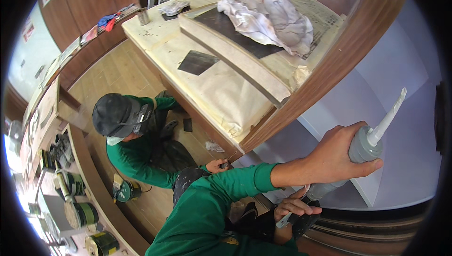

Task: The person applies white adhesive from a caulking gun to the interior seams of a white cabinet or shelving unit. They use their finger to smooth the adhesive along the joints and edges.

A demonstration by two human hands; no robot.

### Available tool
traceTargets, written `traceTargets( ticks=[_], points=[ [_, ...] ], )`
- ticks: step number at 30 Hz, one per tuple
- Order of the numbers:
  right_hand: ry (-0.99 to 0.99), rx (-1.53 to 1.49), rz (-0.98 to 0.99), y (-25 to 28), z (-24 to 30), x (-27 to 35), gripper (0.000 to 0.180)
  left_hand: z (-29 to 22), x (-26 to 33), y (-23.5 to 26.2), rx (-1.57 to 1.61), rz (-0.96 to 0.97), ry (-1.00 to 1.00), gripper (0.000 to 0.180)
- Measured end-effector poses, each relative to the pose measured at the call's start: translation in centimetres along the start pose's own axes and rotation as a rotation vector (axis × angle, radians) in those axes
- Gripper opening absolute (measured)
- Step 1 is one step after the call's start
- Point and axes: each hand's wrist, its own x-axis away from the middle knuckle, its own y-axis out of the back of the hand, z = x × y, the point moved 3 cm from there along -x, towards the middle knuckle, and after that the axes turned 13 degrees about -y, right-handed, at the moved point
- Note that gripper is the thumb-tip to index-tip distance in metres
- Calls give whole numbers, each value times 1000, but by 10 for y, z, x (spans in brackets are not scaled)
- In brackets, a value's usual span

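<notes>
My left hand (332,154) is closed round the front end of a caulking gun with a grey sealant tube (363,148), its thumb stretched to the right. The long white nozzle (388,117) points up and away to the right, with its tip in front of the pale cabinet panels. Lower and nearer my body, my right hand (294,206) is closed at the rear of the gun, where the handle is mostly hidden. A flat grey metal piece (284,220) sticks out below its fingers.
A wooden cabinet post (329,63) slants between me and a covered worktop (160,39) holding a crumpled white cloth (270,18) and a long board (230,56). At left, a co-worker (141,138) in green crouches on the floor. Several cans (81,214) stand on a bench at far left.
</notes>
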Motion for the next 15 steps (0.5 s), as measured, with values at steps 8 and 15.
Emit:
traceTargets(
  ticks=[8,15],
  points=[
    [-119,-42,19,-6,-21,6,113,-2,1,-5,64,-47,-13,42],
    [33,-216,-157,-28,-17,7,102,4,-2,-4,-111,-52,-68,45]
  ],
)
